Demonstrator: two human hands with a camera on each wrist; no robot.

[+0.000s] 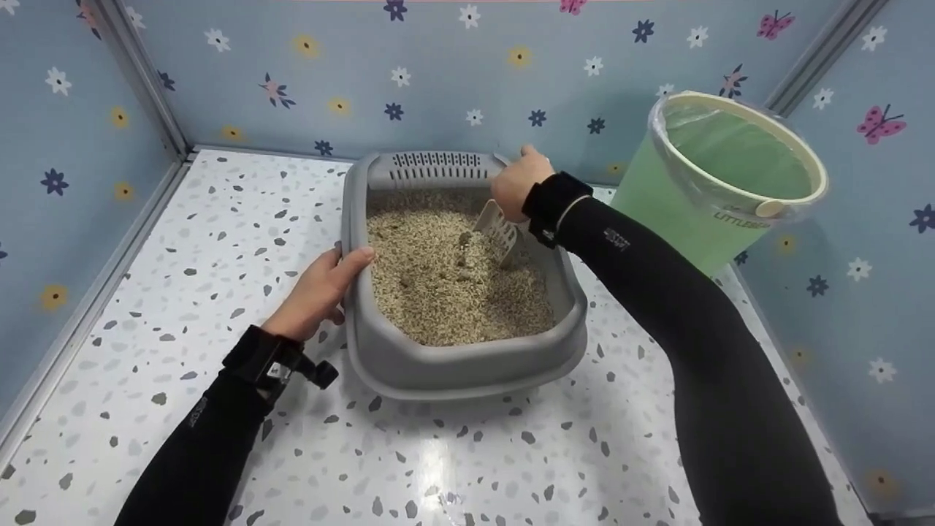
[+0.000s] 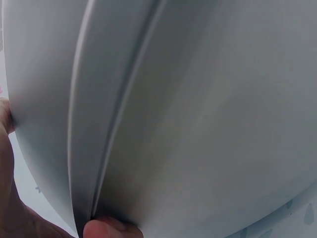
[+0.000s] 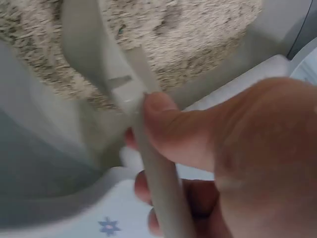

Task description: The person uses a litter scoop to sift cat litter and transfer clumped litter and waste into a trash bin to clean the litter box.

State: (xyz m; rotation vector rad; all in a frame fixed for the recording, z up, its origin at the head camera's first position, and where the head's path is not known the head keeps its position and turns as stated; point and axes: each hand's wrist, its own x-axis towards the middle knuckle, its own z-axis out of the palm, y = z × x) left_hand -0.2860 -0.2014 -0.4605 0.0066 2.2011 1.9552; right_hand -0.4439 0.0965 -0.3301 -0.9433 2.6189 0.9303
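Observation:
A grey litter box (image 1: pixel 467 369) stands on the speckled floor, filled with tan pellet litter (image 1: pixel 431 307) that has a few darker clumps near its middle. My left hand (image 1: pixel 318 292) grips the box's left rim, thumb over the edge and fingers underneath; the left wrist view shows fingertips below the grey rim (image 2: pixel 94 124). At the box's far right corner, my right hand (image 1: pixel 522 183) holds a beige slotted litter scoop (image 1: pixel 500 230). Its blade is tilted and dips into the litter. In the right wrist view, thumb and fingers wrap the scoop handle (image 3: pixel 166 193).
A light green bin (image 1: pixel 672 197) with a clear liner and cream rim stands right of the box, beyond my right forearm. Blue flowered panels (image 1: pixel 438 73) enclose the back and both sides. White terrazzo-patterned floor (image 1: pixel 241 241) surrounds the box.

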